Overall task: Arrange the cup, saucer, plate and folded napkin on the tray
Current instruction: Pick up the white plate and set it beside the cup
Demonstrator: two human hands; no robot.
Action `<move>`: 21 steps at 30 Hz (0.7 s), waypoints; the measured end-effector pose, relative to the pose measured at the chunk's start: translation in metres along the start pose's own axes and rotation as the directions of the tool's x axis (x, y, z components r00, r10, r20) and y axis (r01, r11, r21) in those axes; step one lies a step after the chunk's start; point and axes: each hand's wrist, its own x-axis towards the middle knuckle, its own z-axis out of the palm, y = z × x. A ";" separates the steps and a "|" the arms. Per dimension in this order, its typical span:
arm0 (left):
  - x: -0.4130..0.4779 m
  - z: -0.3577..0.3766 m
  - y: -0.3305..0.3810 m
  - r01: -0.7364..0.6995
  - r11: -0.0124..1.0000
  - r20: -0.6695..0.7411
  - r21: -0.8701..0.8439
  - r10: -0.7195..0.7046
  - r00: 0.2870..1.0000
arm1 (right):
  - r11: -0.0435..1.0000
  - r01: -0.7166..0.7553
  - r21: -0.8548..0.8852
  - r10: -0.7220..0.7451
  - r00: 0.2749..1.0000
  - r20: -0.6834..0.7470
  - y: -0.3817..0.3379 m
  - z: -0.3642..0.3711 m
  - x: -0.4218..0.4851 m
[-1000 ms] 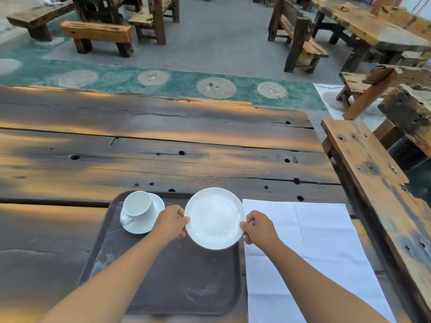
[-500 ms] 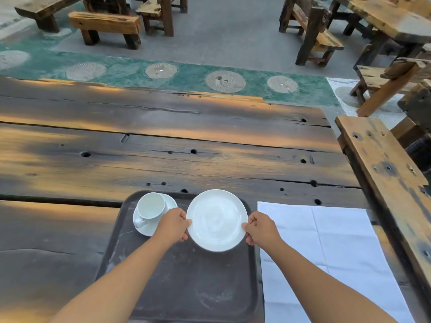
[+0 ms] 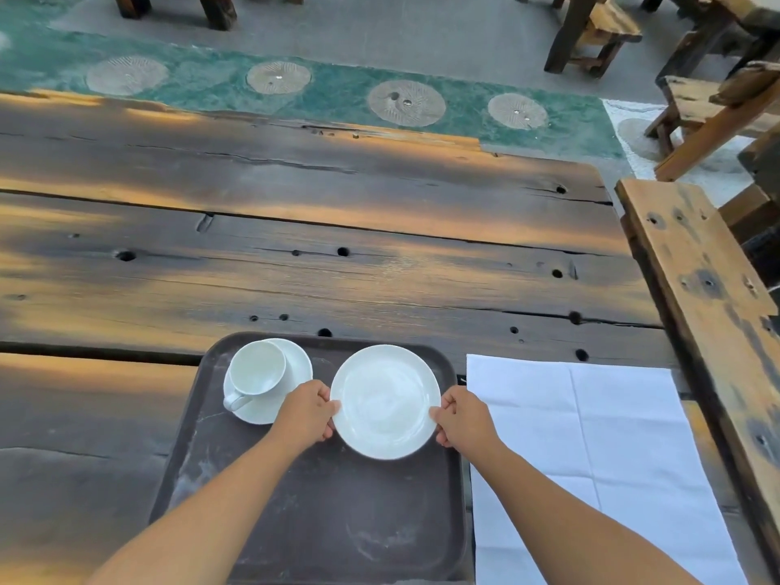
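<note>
Both hands, left hand and right hand, pinch opposite rims of a round white ceramic plate over the dark rectangular plastic tray's far right, where an uneven release could knock it into the nearby white cup on its white saucer.

Single head view, facing forward and down, close over tray

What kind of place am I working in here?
Probably a rustic restaurant or teahouse dining area: heavy weathered plank table, more rough wooden benches and tables beyond, and a green floor strip with inlaid round millstones.
</note>
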 end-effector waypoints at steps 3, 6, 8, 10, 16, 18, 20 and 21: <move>0.006 0.002 -0.003 0.002 1.000 0.000 0.009 -0.002 1.000 | 0.999 -0.008 -0.034 0.008 1.000 -0.003 0.001 0.005 0.007; 0.013 0.006 -0.008 0.006 0.999 0.013 0.037 -0.006 1.000 | 0.997 -0.021 -0.068 0.021 1.000 0.005 0.002 0.010 0.014; 0.016 0.008 -0.011 0.019 0.999 0.019 0.046 -0.020 1.000 | 0.998 -0.032 -0.063 0.033 0.999 0.013 0.003 0.013 0.015; 0.019 0.009 -0.013 0.032 0.998 0.021 0.050 -0.033 0.999 | 0.997 -0.037 -0.063 0.038 0.999 0.016 0.004 0.016 0.016; 0.026 0.013 -0.014 0.048 0.997 0.015 0.059 -0.049 0.999 | 0.997 -0.044 -0.069 0.046 0.998 0.033 0.005 0.016 0.020; 0.028 0.015 -0.014 0.048 0.997 0.012 0.053 -0.049 0.999 | 0.996 -0.049 -0.069 0.051 0.998 0.028 0.006 0.016 0.022; 0.030 0.017 -0.014 0.056 0.997 0.007 0.056 -0.056 0.998 | 0.996 -0.061 -0.068 0.063 0.998 0.029 0.005 0.016 0.023; 0.031 0.018 -0.015 0.062 0.996 0.004 0.059 -0.062 0.998 | 0.995 -0.064 -0.070 0.067 0.997 0.032 0.005 0.016 0.023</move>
